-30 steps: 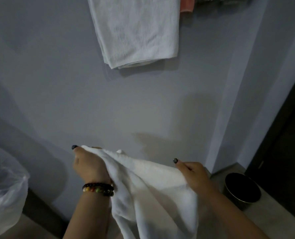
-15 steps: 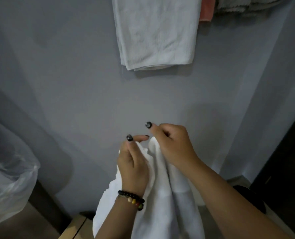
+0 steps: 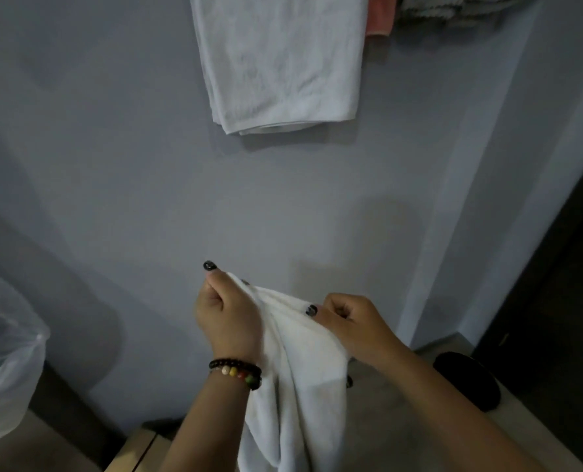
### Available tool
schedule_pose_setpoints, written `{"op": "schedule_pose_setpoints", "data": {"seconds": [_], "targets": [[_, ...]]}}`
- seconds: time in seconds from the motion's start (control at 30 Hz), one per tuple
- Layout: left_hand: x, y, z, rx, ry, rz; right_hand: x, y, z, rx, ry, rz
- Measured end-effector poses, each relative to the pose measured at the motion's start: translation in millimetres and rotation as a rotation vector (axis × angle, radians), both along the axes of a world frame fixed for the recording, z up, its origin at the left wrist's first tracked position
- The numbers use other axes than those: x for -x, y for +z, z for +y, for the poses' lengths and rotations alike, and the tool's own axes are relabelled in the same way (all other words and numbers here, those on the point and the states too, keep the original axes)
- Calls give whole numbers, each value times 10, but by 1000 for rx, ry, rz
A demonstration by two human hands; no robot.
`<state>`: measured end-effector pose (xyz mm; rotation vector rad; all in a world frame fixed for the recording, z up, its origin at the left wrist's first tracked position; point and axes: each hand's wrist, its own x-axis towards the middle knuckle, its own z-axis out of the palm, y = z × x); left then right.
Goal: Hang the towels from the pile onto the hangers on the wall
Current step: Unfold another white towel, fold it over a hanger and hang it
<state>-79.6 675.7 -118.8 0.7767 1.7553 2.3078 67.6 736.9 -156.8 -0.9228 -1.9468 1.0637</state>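
A white towel (image 3: 297, 376) hangs down in front of me, held by its top edge. My left hand (image 3: 227, 318), with a beaded bracelet on the wrist, grips the towel's upper left corner. My right hand (image 3: 349, 318) pinches the top edge a short way to the right. On the grey wall above hangs another white towel (image 3: 280, 59), folded over. To its right hang a pink towel (image 3: 380, 15) and a grey towel (image 3: 453, 8), both cut off by the frame's top. The hangers themselves are out of view.
A bin lined with a clear plastic bag (image 3: 4, 352) stands at the left edge. A black round bin (image 3: 467, 379) sits on the floor by the wall corner at right, next to a dark doorway (image 3: 562, 301). A wooden surface (image 3: 140, 451) shows below.
My hands came together at the towel's top half a second ago and have now drawn apart again along its edge. The view has shifted so the hanging towels sit further right.
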Motion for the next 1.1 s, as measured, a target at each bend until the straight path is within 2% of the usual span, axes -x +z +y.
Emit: {"op": "schedule_pose_setpoints", "data": {"seconds": [0.17,0.27,0.5,0.63,0.77,0.93,1.1], "targets": [[322,-201,-44,49,94,-43,-422,-245,166,59,-101,-116],[358,-246,-95,113,138,-23,-463,-214,168,19,-130,-107],[177,-173,-153,164,158,241,-130,385,16,-106,-25,36],[-60,-108,-162,83,-13,320,112,694,-106,-257,74,-5],[-243,-91,-107,105,-81,291,195,743,-168,-262,75,-25],[-108,-27,-12,128,-29,257,10,547,-64,-124,95,-104],[105,-112,5,137,29,129,-429,303,209,-30,-1,-181]]}}
